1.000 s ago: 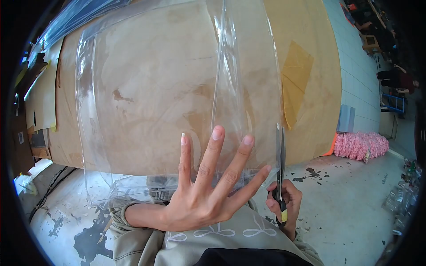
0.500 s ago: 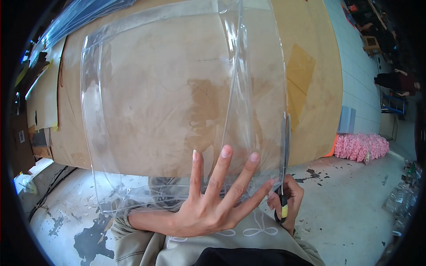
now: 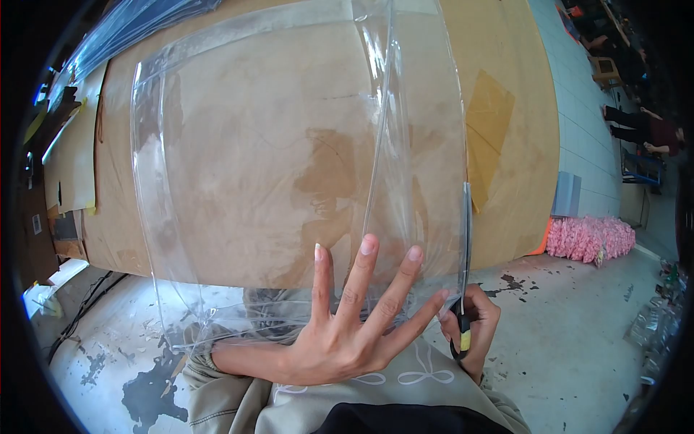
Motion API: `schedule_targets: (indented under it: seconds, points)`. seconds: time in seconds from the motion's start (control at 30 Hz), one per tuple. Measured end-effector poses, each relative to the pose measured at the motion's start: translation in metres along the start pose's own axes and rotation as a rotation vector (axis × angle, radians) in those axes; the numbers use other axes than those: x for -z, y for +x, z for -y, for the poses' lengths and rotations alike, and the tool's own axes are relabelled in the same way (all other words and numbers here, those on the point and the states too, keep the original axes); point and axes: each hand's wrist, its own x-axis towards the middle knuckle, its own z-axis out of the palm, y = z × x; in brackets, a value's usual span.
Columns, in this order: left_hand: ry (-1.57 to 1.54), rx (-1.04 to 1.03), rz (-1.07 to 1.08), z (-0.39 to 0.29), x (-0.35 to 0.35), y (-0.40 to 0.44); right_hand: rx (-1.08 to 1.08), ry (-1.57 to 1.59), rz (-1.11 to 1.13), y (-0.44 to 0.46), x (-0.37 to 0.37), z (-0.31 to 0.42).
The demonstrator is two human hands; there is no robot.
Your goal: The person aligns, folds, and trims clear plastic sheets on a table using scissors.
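Note:
A clear plastic sheet (image 3: 253, 145) with folded edges lies over the brown cardboard-covered table (image 3: 520, 145) and hangs past its near edge. My left hand (image 3: 340, 325) rests on the sheet's near part, palm down, with its fingers spread. At the right, my right hand (image 3: 477, 325) is wrapped round the black handles of the scissors (image 3: 465, 253). Their blades point away from me along the sheet's right edge and look nearly closed. The little finger of my left hand is close to the scissors' handles.
Bluish plastic (image 3: 137, 32) is heaped at the table's far left. A pink bundle (image 3: 590, 240) is on the floor at the right, near clear plastic items (image 3: 650, 311). A person (image 3: 647, 129) stands at the far right. Black cables (image 3: 83, 311) run along the left floor.
The sheet has shifted toward me and a little right. My left hand has moved the same way. The scissors' blades look closer together, and the distant person has changed pose.

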Motion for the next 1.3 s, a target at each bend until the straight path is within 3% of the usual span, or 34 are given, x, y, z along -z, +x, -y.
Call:
schedule_targets:
  seconds: [0.3,0.37,0.53,0.67,0.77,0.8,0.9,1.0,1.1,1.2,1.3]
  points:
    - [0.062,-0.01,-0.04,0.011,0.007,0.003,0.052,-0.082,-0.07,0.006,0.042,-0.001]
    - [0.104,-0.029,-0.048,0.017,0.008,0.0,0.105,-0.196,-0.334,0.024,0.051,0.014]
    - [0.117,-0.101,-0.075,0.025,0.007,-0.014,0.505,-0.328,-0.46,0.077,0.034,0.066]
    - [0.12,-0.144,-0.065,0.031,0.01,-0.026,0.857,-1.087,-0.498,0.109,0.013,0.086]
    - [0.13,-0.153,-0.079,0.034,0.009,-0.028,1.096,-1.072,-0.461,0.105,-0.002,0.103]
    - [0.136,-0.155,-0.086,0.035,0.009,-0.028,0.922,-0.797,-0.248,0.097,-0.009,0.109]
    - [0.086,-0.091,-0.158,0.033,0.004,-0.028,0.624,-0.48,0.232,0.087,-0.021,0.109]
    - [0.114,-0.151,-0.115,0.038,0.009,-0.027,0.476,-0.447,0.313,0.091,-0.025,0.107]
    - [0.058,-0.125,-0.167,0.037,0.005,-0.029,1.028,-0.695,0.21,0.107,-0.021,0.112]
    - [0.074,-0.11,-0.141,0.04,0.003,-0.028,1.279,-0.898,0.052,0.122,-0.029,0.11]
    - [0.054,-0.072,-0.097,0.041,0.005,-0.028,1.391,-0.964,-0.026,0.143,-0.037,0.124]
